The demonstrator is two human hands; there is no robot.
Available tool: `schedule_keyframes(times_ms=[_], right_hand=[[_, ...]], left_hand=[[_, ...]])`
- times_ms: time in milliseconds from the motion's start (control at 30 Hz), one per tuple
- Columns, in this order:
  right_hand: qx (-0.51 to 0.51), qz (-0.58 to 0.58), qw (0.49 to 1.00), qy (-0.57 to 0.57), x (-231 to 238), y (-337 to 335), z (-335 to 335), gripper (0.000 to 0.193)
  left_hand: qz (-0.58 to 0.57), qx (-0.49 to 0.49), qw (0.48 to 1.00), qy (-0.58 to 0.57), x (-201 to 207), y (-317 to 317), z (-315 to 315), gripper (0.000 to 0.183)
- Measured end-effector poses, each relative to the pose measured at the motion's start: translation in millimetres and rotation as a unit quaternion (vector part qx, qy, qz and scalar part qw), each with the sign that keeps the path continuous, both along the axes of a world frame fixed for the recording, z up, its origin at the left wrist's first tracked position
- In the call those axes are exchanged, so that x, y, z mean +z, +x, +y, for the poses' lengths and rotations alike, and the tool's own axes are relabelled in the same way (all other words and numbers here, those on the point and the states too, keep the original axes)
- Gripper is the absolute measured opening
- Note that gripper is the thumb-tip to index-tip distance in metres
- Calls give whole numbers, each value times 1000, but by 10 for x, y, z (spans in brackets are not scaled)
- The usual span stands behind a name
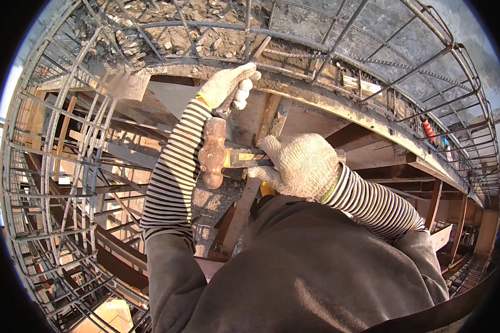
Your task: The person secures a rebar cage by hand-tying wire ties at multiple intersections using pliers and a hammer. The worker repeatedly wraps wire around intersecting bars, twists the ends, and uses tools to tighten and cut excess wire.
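Observation:
My right hand [305, 166], in a pale knitted glove, grips the handle of a sledgehammer [213, 152]. Its rusty, worn head points left, below my left wrist. The handle near the head is yellow and black. My left hand [225, 89], gloved the same way, is closed beside the edge of a muddy wooden form board [339, 105]. A small greyish metal piece [222, 112] shows just under that hand; most of what the fingers hold is hidden. Striped sleeves cover both forearms.
Steel rebar cages [55, 183] rise on the left and curve across the top right. Rubble and dirt [211, 41] lie beyond the board. Below me are timber props [241, 213] and open gaps. A red-and-white striped piece [428, 130] sits among the right-hand bars.

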State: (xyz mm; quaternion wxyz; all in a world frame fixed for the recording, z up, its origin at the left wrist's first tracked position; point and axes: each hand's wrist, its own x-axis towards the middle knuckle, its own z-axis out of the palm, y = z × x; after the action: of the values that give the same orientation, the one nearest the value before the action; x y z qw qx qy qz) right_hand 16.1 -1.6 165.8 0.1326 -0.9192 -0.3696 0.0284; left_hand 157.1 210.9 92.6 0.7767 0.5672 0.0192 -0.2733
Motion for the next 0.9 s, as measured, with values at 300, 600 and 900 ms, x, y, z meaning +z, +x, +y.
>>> schedule_keyframes(times_ms=[300, 600, 900], right_hand=[[18, 22, 1000, -6, 51, 106, -13, 50], [-162, 105, 978, 84, -754, -405, -883, 59], [-194, 318, 891, 260, -1131, -617, -1615, 47]], left_hand=[[29, -24, 999, -34, 67, 29, 194, 30], [-232, -26, 676, 699, 472, -350, -225, 46], [-509, 272, 534, 618, 414, -633, -248, 21]])
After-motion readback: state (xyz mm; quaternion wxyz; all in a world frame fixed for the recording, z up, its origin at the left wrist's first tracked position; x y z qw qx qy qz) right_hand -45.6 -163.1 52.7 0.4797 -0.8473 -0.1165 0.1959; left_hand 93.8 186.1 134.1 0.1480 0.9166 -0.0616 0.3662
